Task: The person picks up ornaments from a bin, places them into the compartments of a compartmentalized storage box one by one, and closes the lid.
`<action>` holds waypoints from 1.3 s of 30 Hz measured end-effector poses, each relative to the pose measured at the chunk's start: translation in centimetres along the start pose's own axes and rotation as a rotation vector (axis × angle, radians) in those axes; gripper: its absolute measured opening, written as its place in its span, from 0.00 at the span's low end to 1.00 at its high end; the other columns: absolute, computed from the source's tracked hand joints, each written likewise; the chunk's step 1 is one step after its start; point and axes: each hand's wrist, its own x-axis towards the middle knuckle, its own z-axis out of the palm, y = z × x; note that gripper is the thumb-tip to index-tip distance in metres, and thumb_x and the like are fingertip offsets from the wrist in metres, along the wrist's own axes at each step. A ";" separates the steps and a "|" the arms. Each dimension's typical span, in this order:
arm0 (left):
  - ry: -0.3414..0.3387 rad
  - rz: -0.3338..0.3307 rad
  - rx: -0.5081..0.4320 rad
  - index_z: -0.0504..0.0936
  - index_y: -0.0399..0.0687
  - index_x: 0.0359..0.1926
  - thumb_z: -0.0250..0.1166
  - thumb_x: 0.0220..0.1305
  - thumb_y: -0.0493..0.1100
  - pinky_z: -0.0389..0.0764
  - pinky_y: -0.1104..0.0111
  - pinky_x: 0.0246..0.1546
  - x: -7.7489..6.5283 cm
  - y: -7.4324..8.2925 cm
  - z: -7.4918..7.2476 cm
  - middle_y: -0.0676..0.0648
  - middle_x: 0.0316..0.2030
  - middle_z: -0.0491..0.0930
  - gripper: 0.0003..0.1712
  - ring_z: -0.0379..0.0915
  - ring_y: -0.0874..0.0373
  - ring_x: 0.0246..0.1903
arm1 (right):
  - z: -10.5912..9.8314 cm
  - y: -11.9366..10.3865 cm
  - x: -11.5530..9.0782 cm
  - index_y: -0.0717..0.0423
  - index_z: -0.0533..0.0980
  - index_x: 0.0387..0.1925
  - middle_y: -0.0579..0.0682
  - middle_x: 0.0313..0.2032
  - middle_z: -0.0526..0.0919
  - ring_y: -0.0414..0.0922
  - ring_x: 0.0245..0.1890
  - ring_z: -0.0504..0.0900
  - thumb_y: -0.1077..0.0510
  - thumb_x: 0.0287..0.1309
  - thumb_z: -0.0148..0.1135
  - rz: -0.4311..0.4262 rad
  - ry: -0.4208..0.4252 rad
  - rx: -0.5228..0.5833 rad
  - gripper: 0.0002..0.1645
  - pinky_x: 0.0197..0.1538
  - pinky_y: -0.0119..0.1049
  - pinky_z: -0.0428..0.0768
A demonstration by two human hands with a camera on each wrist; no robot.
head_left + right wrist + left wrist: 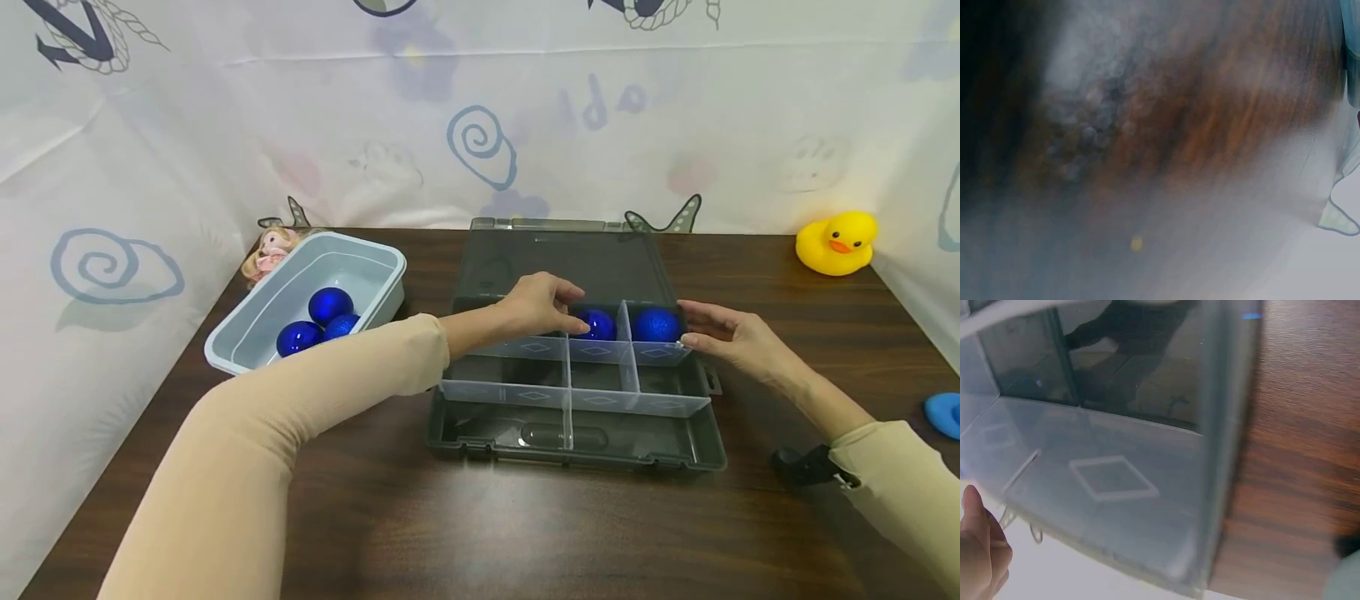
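Observation:
My left hand [537, 305] reaches over the back row of a dark translucent compartment box [495, 433]. Its thumb tip overlaps the left edge of a shiny blue ball [599, 325] in the middle back compartment, and the fingers are spread apart. In the compartment to the right sits a glittery blue ball [657, 325]. My right hand [738, 340] rests with thumb and fingertips at the box's back right edge, beside that ball. Clear dividers [1110, 478] marked with diamonds show close up in the left wrist view. The right wrist view is mostly blurred and shows no hand.
A pale blue tub [382, 258] holding three blue balls [330, 306] stands at left, next to a doll [272, 250]. The box's lid [558, 262] lies folded back. A yellow duck [836, 243] and a blue object [943, 415] are at right.

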 end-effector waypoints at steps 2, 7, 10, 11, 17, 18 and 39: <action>0.005 -0.001 -0.063 0.74 0.43 0.60 0.69 0.57 0.44 0.77 0.70 0.49 -0.8 -0.1 -0.9 0.45 0.54 0.77 0.29 0.75 0.56 0.49 | 0.0 0.0 -0.1 0.65 0.60 0.67 0.72 0.62 0.64 0.18 0.46 0.72 0.58 0.64 0.57 0.005 0.001 0.004 0.34 0.45 0.15 0.73; 0.055 0.021 -0.198 0.76 0.42 0.56 0.67 0.59 0.42 0.77 0.68 0.49 -3.9 -0.9 -4.5 0.45 0.51 0.79 0.24 0.75 0.56 0.49 | -0.1 0.0 -0.1 0.65 0.60 0.66 0.72 0.62 0.64 0.18 0.45 0.72 0.59 0.63 0.58 0.003 0.011 -0.002 0.33 0.44 0.15 0.73; 0.121 0.007 -0.258 0.76 0.41 0.56 0.65 0.61 0.42 0.76 0.66 0.51 -6.2 -2.4 -7.2 0.45 0.50 0.79 0.23 0.76 0.57 0.48 | -0.2 0.0 0.0 0.66 0.60 0.66 0.73 0.61 0.64 0.18 0.45 0.72 0.59 0.63 0.58 0.001 0.008 -0.004 0.33 0.44 0.15 0.73; 0.149 -0.011 -0.273 0.75 0.40 0.57 0.65 0.61 0.42 0.76 0.66 0.51 -7.0 -3.1 -8.2 0.45 0.50 0.79 0.23 0.76 0.59 0.47 | -0.2 -0.1 0.0 0.66 0.60 0.66 0.73 0.62 0.64 0.18 0.45 0.72 0.59 0.63 0.58 0.000 0.006 -0.003 0.33 0.44 0.15 0.73; 0.309 -0.148 -0.260 0.72 0.38 0.60 0.63 0.63 0.48 0.77 0.75 0.47 -11.6 -8.9 -13.0 0.51 0.46 0.80 0.28 0.76 0.69 0.41 | -0.2 0.0 0.1 0.66 0.60 0.66 0.73 0.62 0.63 0.19 0.45 0.73 0.59 0.63 0.58 0.008 0.004 0.007 0.33 0.45 0.15 0.74; 0.329 -0.175 -0.240 0.72 0.38 0.60 0.63 0.62 0.49 0.77 0.77 0.46 -12.3 -10.0 -13.6 0.53 0.44 0.80 0.29 0.75 0.70 0.40 | -0.2 0.0 0.1 0.66 0.60 0.66 0.72 0.62 0.63 0.19 0.45 0.73 0.59 0.63 0.58 0.010 0.004 0.007 0.33 0.45 0.15 0.74; 0.360 -0.386 -0.086 0.65 0.31 0.63 0.62 0.63 0.53 0.69 0.57 0.59 -14.9 -19.5 -13.9 0.28 0.60 0.66 0.37 0.65 0.40 0.58 | 0.0 0.1 -0.2 0.63 0.59 0.67 0.70 0.62 0.65 0.19 0.45 0.72 0.57 0.64 0.57 0.038 -0.002 -0.017 0.33 0.44 0.14 0.73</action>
